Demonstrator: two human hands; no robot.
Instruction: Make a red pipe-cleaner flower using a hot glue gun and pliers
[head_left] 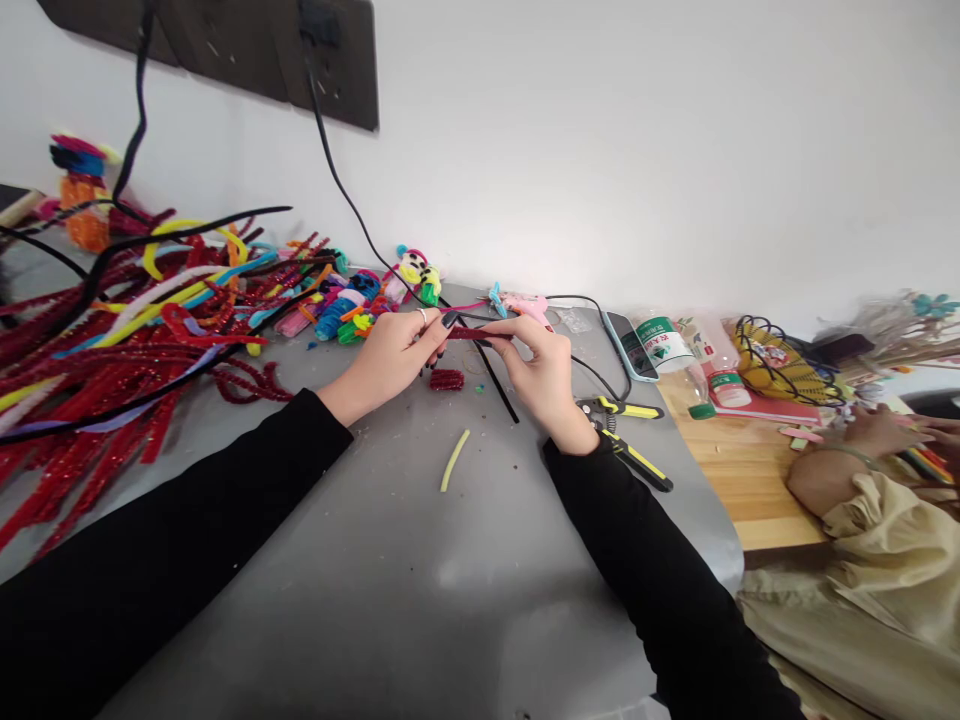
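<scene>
Above the grey table, a dark red pipe cleaner (471, 333) is stretched between my two hands. My left hand (394, 360) pinches its left part between thumb and fingers; a ring shows on one finger. The other end sits in the pinched fingertips of my right hand (541, 375). Just below my left fingertips is a short, thick dark red coil (447, 380). A black pipe cleaner (499, 382) lies slantwise beneath my hands. Nearer to me rests a short pale yellow piece (454, 460). Yellow-and-black pliers (637, 468) lie beside my right wrist, handles apart.
A big heap of pipe cleaners (150, 330) covers the table's left. Small colourful figures (352, 300) line the wall. Black cables hang from the socket panel (337, 65). A phone (630, 346) and bottles (667, 350) stand right, near a co-worker's arm (832, 465).
</scene>
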